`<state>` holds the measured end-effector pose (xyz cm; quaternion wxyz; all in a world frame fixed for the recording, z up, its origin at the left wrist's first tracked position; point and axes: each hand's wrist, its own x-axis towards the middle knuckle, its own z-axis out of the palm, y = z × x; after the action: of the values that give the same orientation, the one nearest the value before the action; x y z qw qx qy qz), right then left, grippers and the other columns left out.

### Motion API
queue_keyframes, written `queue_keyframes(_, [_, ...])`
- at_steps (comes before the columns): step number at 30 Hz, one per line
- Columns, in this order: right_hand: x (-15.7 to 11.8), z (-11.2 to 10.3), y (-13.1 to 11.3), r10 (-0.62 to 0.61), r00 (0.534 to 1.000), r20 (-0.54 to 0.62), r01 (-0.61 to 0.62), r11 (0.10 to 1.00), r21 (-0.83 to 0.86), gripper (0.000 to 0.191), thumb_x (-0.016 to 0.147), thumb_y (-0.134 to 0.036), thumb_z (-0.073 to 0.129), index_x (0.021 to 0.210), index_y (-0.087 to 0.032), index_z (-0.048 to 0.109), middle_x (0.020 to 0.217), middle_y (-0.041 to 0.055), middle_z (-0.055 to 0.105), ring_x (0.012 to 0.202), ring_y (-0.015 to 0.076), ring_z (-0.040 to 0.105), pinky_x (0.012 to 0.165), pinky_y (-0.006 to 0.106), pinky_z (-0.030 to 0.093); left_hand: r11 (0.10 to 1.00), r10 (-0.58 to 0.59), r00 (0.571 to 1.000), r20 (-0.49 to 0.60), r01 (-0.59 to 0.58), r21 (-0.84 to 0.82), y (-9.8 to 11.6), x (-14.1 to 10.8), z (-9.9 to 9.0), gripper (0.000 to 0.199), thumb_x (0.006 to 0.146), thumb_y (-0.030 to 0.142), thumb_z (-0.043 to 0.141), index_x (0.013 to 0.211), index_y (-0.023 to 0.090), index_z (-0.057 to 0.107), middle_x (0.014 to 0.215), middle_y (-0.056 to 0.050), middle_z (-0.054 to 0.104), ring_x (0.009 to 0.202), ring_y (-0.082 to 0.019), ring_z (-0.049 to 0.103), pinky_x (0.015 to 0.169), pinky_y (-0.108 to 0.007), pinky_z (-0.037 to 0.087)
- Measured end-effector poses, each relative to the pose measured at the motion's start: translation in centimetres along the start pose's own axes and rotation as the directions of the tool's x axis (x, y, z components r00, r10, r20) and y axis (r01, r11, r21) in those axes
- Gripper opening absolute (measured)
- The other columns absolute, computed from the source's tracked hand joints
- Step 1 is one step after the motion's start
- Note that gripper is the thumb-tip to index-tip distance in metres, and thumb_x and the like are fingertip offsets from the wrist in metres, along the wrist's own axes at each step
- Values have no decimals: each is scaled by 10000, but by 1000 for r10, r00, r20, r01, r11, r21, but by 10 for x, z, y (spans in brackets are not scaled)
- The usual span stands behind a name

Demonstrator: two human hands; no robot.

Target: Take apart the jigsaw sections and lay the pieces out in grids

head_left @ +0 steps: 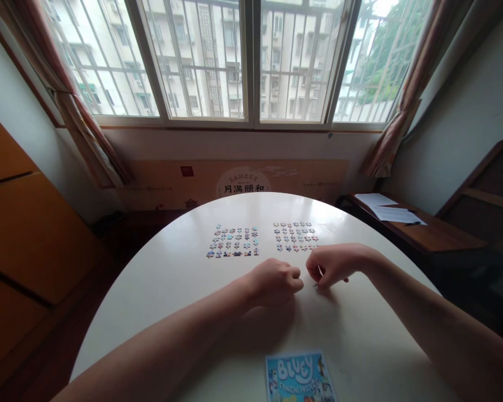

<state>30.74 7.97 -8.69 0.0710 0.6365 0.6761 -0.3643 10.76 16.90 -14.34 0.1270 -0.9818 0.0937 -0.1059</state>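
Observation:
My left hand rests low over the white table, curled into a fist with the knuckles up. Whatever its fingers may hold is hidden. Just to its right, my right hand bends down from the wrist, thumb and forefinger pinched together. A small thin puzzle piece shows at those fingertips, at the tabletop. Beyond the hands lie two groups of loose jigsaw pieces in rows: a left group and a right group. My right hand overlaps the near right corner of the right group.
A blue picture card marked "BLUEY" lies at the table's near side. Papers and a dark pen are on a wooden surface at right. A long printed box stands beneath the barred window, behind the table's round edge.

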Motion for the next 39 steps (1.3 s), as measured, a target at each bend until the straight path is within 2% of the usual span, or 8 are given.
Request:
queue_keyframes(3, [-3,-5,10,-79,990,-119,90,992,94,183,707,-246,625,860,-159,674,728,13,647,542,122,594,373,167,426,1000,-16,1000,14,16,-4,-1,0,0,140,771,89,514,680,184,559,709,-14,568,582,-148,517,472,-292,323])
queue_keyframes(7, [-1,-17,29,-151,930,-335,250,928,275,224,780,-342,656,896,-151,641,706,21,645,588,147,628,341,156,423,999,-28,998,51,27,22,-2,2,5,157,772,48,513,720,182,576,727,-26,592,593,-159,545,484,-303,360])
queue_keyframes(13, [42,-37,34,-97,727,-680,351,904,246,279,806,-341,678,994,-139,716,811,69,709,559,126,635,335,153,423,997,-70,992,106,68,27,2,4,9,99,824,113,529,830,176,605,819,-66,635,658,-209,605,521,-324,451])
queue_keyframes(15, [64,-48,24,-106,712,-694,342,916,210,236,817,-316,677,982,-158,737,859,69,726,566,121,641,330,148,404,996,-89,988,130,84,43,5,2,9,132,831,89,508,852,167,614,829,-78,638,669,-220,621,523,-326,461])
queue_keyframes(17, [86,-60,11,-113,716,-689,332,923,194,200,829,-272,678,985,-169,747,898,67,737,578,113,650,348,143,407,990,-138,976,168,134,37,10,-2,7,148,823,76,510,879,157,620,832,-87,641,660,-223,626,522,-323,466])
queue_keyframes(23, [152,-91,-19,-17,818,-574,221,932,287,194,816,-187,713,1006,-166,747,977,95,755,602,131,702,415,156,437,918,-373,899,230,394,-53,15,-15,0,149,852,140,505,941,165,622,888,-84,658,705,-224,640,568,-318,487])
queue_keyframes(32, [218,-102,-32,80,837,-541,47,975,216,219,797,-125,703,1001,-174,766,924,52,762,600,98,676,593,183,489,914,-359,906,224,390,-110,8,-18,2,170,855,185,466,935,188,617,897,-54,663,697,-206,629,552,-303,426])
queue_keyframes(39, [233,-106,-27,84,813,-576,-47,996,79,215,738,-223,776,952,-234,798,1041,46,747,875,183,672,725,221,490,916,-345,913,216,378,-132,7,-19,7,160,813,175,484,903,191,615,857,-53,660,616,-190,580,503,-294,362])
